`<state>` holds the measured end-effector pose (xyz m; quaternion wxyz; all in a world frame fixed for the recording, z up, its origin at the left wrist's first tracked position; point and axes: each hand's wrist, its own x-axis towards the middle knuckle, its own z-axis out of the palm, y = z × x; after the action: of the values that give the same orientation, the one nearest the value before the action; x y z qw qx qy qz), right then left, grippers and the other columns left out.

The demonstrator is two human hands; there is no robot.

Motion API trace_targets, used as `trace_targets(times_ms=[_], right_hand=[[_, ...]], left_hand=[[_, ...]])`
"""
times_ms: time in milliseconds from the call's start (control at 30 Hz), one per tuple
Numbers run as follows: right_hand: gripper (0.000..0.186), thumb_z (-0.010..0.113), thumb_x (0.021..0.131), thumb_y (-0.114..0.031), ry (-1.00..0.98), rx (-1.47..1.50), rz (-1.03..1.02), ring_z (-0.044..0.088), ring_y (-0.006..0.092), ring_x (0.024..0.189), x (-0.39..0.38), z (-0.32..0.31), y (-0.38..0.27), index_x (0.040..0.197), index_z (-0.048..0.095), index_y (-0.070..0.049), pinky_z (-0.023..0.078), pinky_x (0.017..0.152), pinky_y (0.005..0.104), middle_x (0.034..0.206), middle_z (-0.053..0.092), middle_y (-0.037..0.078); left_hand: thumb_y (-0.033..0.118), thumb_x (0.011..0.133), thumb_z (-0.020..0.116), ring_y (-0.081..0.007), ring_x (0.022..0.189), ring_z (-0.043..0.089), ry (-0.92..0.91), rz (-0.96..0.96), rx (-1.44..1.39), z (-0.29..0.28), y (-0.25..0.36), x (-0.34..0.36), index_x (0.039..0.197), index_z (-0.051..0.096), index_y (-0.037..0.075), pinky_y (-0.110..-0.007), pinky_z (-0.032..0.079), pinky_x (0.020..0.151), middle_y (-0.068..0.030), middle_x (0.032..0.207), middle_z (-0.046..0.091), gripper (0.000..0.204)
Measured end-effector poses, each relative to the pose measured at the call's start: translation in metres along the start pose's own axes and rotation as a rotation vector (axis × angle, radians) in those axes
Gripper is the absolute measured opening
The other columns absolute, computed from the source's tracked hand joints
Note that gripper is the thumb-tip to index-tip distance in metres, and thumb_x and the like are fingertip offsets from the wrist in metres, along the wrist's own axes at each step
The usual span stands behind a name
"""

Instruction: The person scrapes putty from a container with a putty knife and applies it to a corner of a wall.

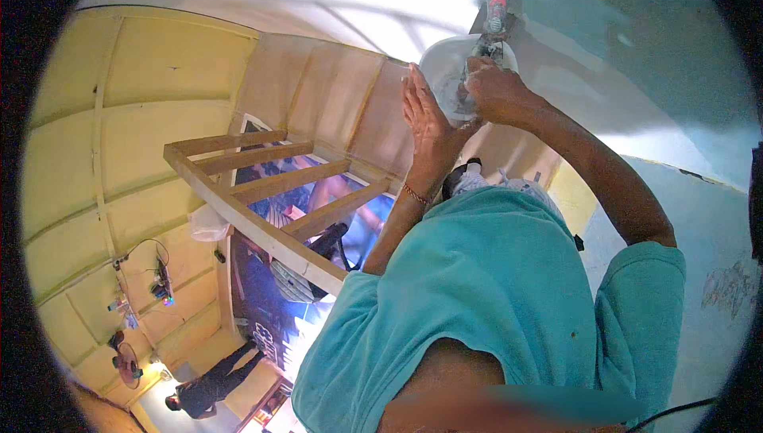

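Observation:
Near the top, a white bowl is tilted, with grey-white smears inside. My left hand cradles its near-left side, fingers stretched along the outside and thumb under the near edge. My right hand is closed over the bowl's right part, around the smeared lower end of a long grey tool with a red patch. This tool reaches up past the bowl's far rim; its exact kind is unclear. My right fingers hide the part that lies in the bowl.
A wooden frame with several crossbars stands at my left, above a lower room. Down there a person in dark clothes is near a fan. A blue and white patchy wall rises ahead and right. Yellow panels line the left.

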<state>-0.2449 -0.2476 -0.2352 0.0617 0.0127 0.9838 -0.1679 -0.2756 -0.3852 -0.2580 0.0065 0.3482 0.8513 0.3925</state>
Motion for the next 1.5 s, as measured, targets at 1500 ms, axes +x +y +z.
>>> trace_targets(times_ms=[1500], right_hand=[[0.030, 0.048, 0.071, -0.002, 0.981, 0.748, 0.390, 0.051, 0.0208, 0.080, -0.118, -0.013, 0.062, 0.101, 0.049, -0.001, 0.042, 0.069, 0.0291, 0.092, 0.050, 0.013]], left_hand=[[0.018, 0.068, 0.063, -0.0320, 0.116, 0.028, 0.104, 0.294, -0.195, -0.001, 0.057, 0.026, 0.125, 0.022, 0.001, -0.041, 0.022, 0.096, -0.0183, 0.124, 0.028, 0.072]])
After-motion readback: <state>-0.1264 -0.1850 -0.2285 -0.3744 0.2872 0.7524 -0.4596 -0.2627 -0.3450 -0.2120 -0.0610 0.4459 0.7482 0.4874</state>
